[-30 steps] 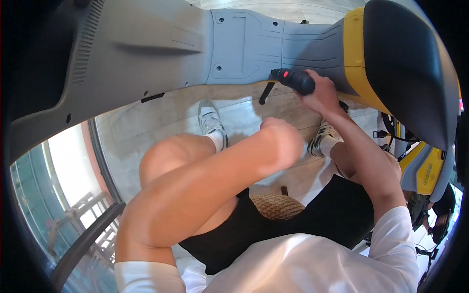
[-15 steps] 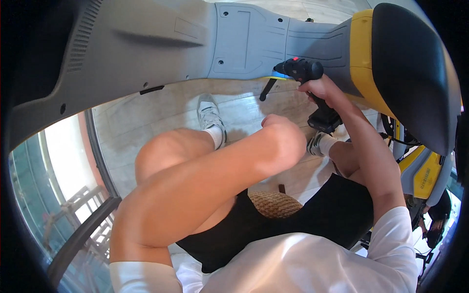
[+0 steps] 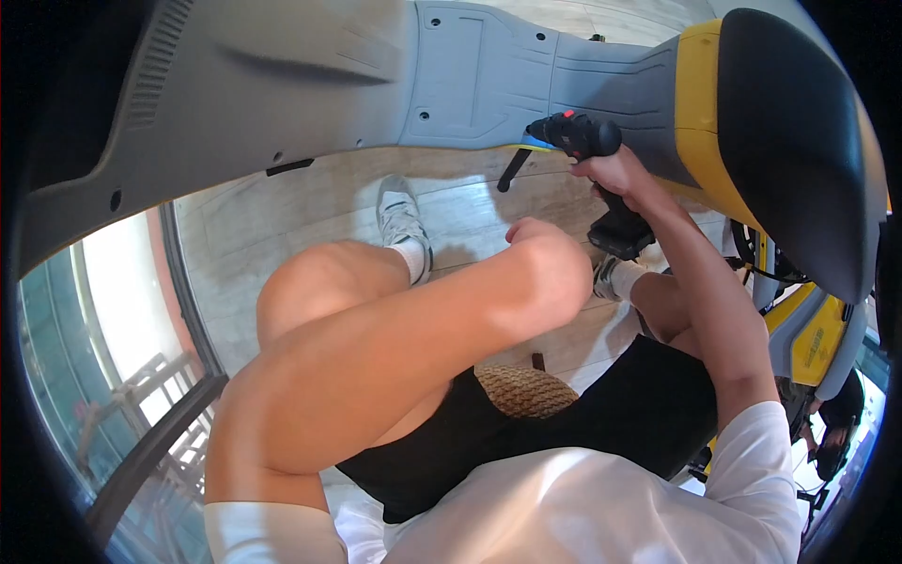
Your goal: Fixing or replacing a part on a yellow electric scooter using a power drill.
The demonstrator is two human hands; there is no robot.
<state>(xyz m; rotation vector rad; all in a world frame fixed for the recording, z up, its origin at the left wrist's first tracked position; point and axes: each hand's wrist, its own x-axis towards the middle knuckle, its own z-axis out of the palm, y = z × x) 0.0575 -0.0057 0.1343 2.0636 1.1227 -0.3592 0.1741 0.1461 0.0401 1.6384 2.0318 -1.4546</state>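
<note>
A black cordless drill point(image 3: 592, 137) with red switches is gripped in my right hand point(image 3: 615, 179), its battery hanging below the grip. Its nose is at the near edge of the grey scooter floorboard point(image 3: 484, 80), beside a bluish glow. My left hand point(image 3: 554, 268) is curled with its back up, below and left of the drill; what its fingers hold, if anything, is hidden. Several dark holes dot the panels, and a short black bar point(image 3: 512, 169) sticks out under the board.
The black seat point(image 3: 789, 132) with yellow trim fills the upper right. Yellow-grey vehicle bodywork point(image 3: 808, 348) stands at my right. My feet rest on the wood-look floor point(image 3: 301, 202). A woven seat point(image 3: 521, 390) shows beneath me. Glazing with a dark frame point(image 3: 122, 357) is at the left.
Since a second ago my right hand has turned the drill, exposing its handle and battery, and a bluish glow now shows at the nose. The view has shifted slightly.
</note>
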